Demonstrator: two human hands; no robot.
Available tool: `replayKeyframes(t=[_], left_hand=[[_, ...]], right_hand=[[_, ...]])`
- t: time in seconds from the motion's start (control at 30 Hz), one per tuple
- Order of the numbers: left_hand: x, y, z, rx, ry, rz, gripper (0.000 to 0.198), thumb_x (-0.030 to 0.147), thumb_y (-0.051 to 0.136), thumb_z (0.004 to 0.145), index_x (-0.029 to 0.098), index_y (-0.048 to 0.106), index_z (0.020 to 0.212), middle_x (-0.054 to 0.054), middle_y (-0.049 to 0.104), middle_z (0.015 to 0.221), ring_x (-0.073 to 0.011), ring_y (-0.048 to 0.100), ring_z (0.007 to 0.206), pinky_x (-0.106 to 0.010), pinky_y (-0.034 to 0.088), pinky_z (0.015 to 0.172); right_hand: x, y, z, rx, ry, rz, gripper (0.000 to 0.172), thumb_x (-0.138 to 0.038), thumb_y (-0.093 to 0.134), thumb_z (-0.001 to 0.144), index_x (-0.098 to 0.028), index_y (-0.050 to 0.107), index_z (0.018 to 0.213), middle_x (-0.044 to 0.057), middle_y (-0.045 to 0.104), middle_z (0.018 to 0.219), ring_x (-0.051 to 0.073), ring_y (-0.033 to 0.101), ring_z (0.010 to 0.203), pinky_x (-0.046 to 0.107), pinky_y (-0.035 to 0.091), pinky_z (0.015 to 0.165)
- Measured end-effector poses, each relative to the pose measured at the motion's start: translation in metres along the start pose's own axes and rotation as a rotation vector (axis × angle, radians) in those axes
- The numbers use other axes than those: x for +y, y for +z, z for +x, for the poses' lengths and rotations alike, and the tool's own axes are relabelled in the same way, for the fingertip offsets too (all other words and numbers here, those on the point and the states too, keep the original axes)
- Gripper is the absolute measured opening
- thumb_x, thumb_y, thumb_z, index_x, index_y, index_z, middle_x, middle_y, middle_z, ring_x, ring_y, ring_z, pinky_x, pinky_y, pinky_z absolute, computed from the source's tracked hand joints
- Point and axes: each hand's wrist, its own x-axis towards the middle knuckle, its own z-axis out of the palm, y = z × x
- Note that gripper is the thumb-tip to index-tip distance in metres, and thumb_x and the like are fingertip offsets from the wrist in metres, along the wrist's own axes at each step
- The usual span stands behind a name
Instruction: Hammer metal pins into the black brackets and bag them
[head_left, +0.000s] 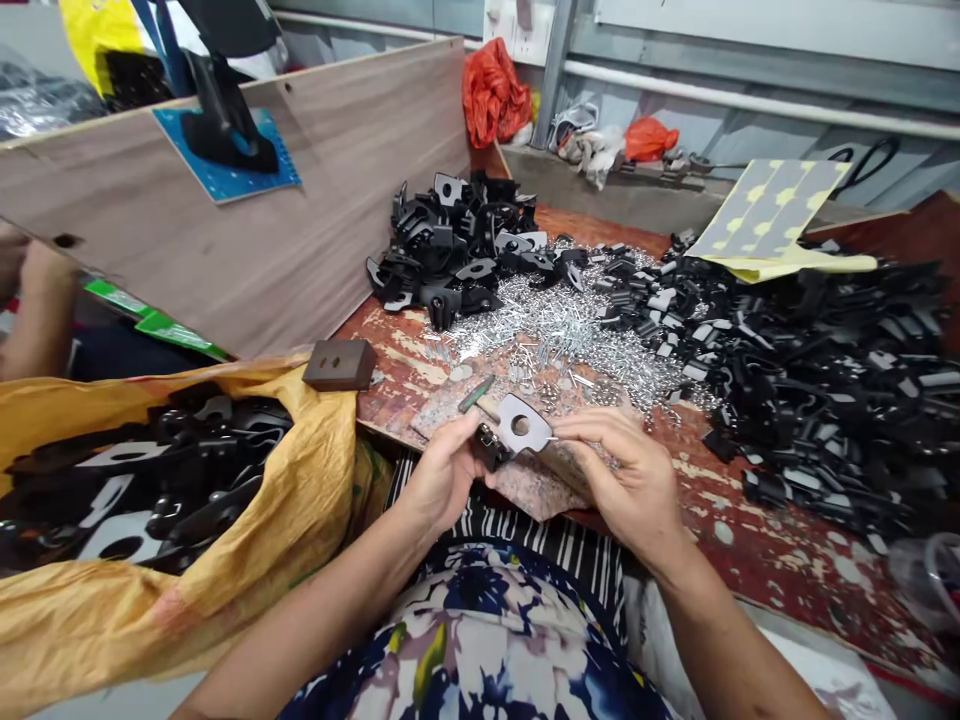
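My left hand is closed on a black plastic part with a flat grey face and a round hole in it, held over the near edge of a speckled stone slab. On its right, my right hand is closed, thumb and fingertips pinching a thin metal pin at the part's edge. Whether the pin sits in the part I cannot tell. Just behind the part lies a small hammer with a greenish head, its handle partly hidden by the part and my left hand.
Loose metal pins are heaped beyond the slab. Black parts pile up behind left, smaller black pieces at right. A brown block stands near a yellow sack of parts. A wooden partition separates another person's arm.
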Motion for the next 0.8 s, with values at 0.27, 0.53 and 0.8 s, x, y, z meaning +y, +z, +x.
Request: replayKeyframes(t=[0.27,0.53,0.8], left_hand=[[-0.007,0.013,-0.006,-0.021,-0.054,-0.005,0.031,0.040,0.088,0.071,0.013,0.074,0.076,-0.001,0.063,0.071,-0.0107,0.053,0.059,-0.019,0.046,0.044],[-0.016,0.007,-0.012,-0.030,-0.076,-0.079,0.031,0.039,0.087,0.075,0.014,0.070,0.080,0.000,0.063,0.072,-0.0107,0.055,0.060,-0.020,0.047,0.046],[-0.013,0.006,-0.023,0.017,-0.033,-0.064,0.033,0.039,0.085,0.077,0.015,0.062,0.075,0.003,0.056,0.071,-0.0082,0.050,0.058,-0.018,0.047,0.048]], right_hand=[[-0.017,0.027,0.002,0.054,-0.093,-0.046,0.008,-0.022,0.070,0.094,-0.027,0.074,0.089,-0.002,0.075,0.094,0.019,0.066,0.095,0.054,0.040,0.108],[-0.029,0.036,-0.010,-0.051,-0.184,-0.446,0.017,-0.024,0.059,0.099,-0.032,0.074,0.096,-0.004,0.078,0.096,0.021,0.068,0.099,0.060,0.021,0.123],[-0.030,0.044,-0.012,-0.071,-0.326,-0.534,0.020,-0.017,0.057,0.098,-0.031,0.072,0.099,-0.005,0.079,0.096,0.018,0.069,0.098,0.051,0.028,0.119]])
